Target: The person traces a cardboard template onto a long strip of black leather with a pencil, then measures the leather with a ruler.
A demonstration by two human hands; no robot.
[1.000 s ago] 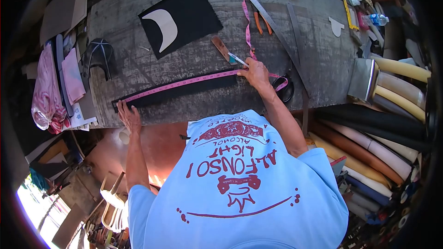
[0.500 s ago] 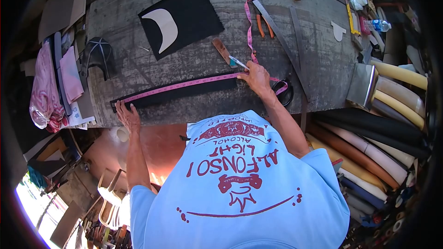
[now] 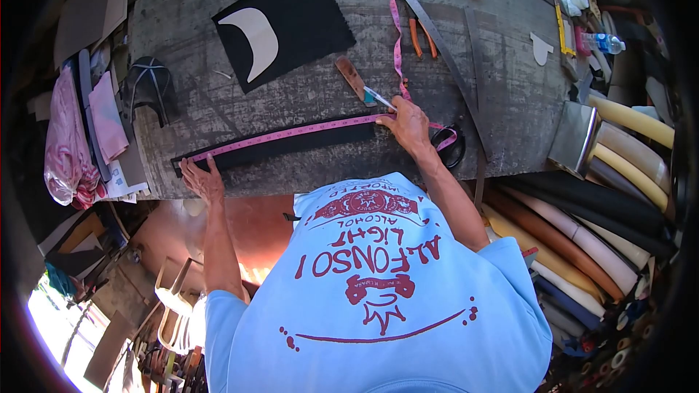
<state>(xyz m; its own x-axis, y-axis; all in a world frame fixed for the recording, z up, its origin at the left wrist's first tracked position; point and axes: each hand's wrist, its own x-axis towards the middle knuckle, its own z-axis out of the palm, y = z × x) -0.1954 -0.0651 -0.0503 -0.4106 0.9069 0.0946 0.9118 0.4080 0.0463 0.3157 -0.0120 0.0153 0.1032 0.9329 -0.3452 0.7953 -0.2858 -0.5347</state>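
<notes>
your pink measuring tape point(image 3: 291, 132) lies stretched flat along the top edge of the long black strip point(image 3: 280, 147), which lies flat across the workbench's near side.

One view only here, and it sits high above the person, looking steeply down over the back of a light blue shirt point(image 3: 378, 298) onto the desk point(image 3: 502, 102) beyond. It's a wide fisheye: the edges bend and go dark, so the corners are hard to read. The desk fills the upper half, at arm's reach from the lens, both hands inside the picture. Rolls of material point(image 3: 611, 196) curve down the right side, clutter down the left.
</notes>
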